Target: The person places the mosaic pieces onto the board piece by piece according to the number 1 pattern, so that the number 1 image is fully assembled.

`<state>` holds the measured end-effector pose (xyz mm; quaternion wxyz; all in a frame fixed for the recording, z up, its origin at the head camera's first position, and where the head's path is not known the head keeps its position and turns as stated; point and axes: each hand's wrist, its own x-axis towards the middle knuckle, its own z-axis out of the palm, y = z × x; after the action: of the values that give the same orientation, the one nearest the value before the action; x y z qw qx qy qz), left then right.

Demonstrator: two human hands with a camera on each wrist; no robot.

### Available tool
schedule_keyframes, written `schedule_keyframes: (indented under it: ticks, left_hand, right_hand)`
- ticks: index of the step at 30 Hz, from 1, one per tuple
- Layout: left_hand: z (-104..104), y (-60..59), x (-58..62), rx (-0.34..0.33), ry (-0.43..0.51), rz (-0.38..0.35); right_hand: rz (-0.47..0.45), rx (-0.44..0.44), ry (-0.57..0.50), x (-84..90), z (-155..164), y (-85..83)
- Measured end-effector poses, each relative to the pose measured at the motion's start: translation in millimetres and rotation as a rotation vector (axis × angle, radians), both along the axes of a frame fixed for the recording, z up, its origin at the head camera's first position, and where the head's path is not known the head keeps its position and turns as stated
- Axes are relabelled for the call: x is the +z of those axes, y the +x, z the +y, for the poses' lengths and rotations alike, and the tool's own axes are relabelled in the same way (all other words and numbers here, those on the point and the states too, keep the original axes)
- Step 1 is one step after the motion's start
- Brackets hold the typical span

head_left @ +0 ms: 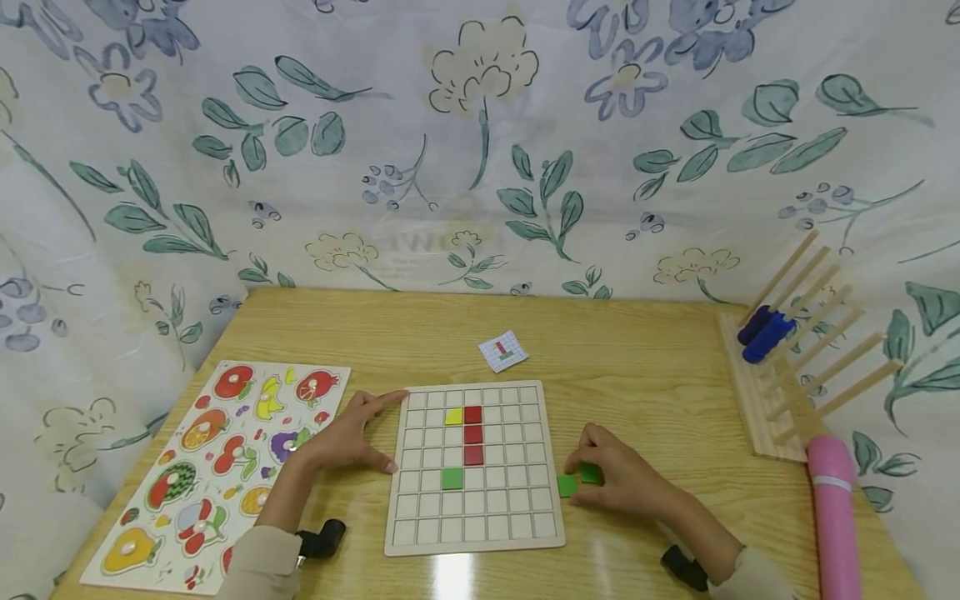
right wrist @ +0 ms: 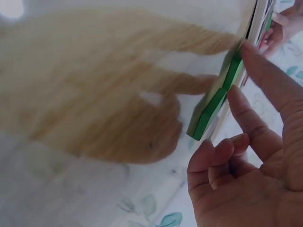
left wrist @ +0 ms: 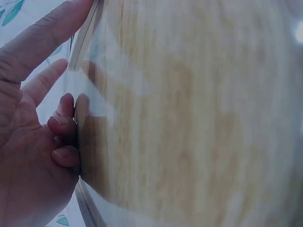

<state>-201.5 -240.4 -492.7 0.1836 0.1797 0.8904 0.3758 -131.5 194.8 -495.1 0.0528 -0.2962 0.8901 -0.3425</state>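
A square wooden grid board [head_left: 517, 501] lies flat on the table. On it sit a yellow tile [head_left: 454, 416], a column of red tiles [head_left: 473, 434] and one green tile [head_left: 452, 478]. My left hand [head_left: 341, 437] rests along the board's left side, index finger extended to the top corner and thumb at the edge. Just off the board's right edge, my right hand [head_left: 622, 475] pinches a green square tile [head_left: 567, 487] between thumb and index finger, low at the tabletop. Another green tile [head_left: 590, 473] lies beside it, partly hidden by that hand.
Behind the board lies a small pattern card [head_left: 503, 351]. A fruit puzzle board [head_left: 168, 521] is at left. To the right are a wooden peg rack [head_left: 757, 400] with blue pieces and a pink cylinder [head_left: 836, 517]. A floral curtain [head_left: 450, 208] hangs behind the table.
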Motion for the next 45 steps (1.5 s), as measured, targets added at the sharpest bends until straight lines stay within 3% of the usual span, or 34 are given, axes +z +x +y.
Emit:
schedule_keyframes:
  ticks: [11, 15, 22, 28, 34, 45]
  left_hand:
    - [0, -0.2, 0.9, -0.004, 0.003, 0.003]
    - [0, 1.0, 3.9, -0.004, 0.021, 0.002]
    - [0, 1.7, 6.0, -0.009, 0.04, -0.002]
    - [0, 0.6, 3.8, -0.023, 0.029, 0.023]
    - [-1, 0.2, 1.2, -0.028, 0.033, 0.021]
    - [-1, 1.0, 0.9, -0.021, 0.052, 0.008]
  right_hand:
    - [0.066, -0.028, 0.062, 3.6, -2, 3.9]
    - [0.056, -0.066, 0.002, 4.8, -2, 4.0]
    - [0.108, -0.025, -0.14, 4.7, -7, 0.8]
    - [0.098, -0.035, -0.14, 12.0, -18, -0.2]
    - [0.148, -0.012, -0.137, 15.1, -32, -3.8]
    - [0.116, 0.024, -0.115, 18.8, -54, -9.8]
